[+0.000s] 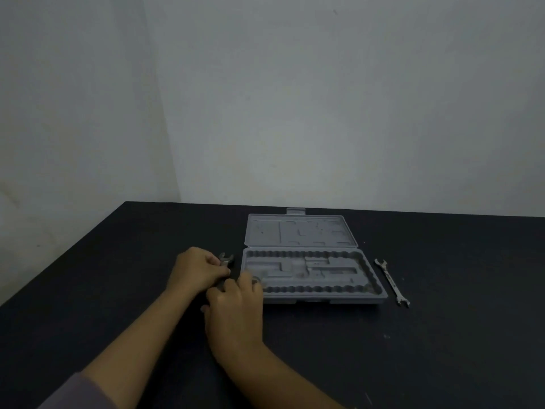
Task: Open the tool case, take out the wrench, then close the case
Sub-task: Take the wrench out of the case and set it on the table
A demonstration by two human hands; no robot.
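Black matte table (413,364) fills the lower half of the frame; its far edge meets a pale wall (324,98), and wide bare surface lies lower right and far left. Grey moulded plastic tool case (312,278) sits at centre, lid (300,230) laid flat open toward the wall, latch tab at its far edge. Base tray has scalloped rims and rectangular recesses; no tool visible in them. Left hand (199,271) is closed around a metal wrench (226,258) just left of the case, open-jaw head protruding past the fingers. Right hand (236,308) is curled beside it at the case's lower left corner; blurred, its hold cannot be told. A second, slim double-ended wrench (391,281) lies flat just right of the case.
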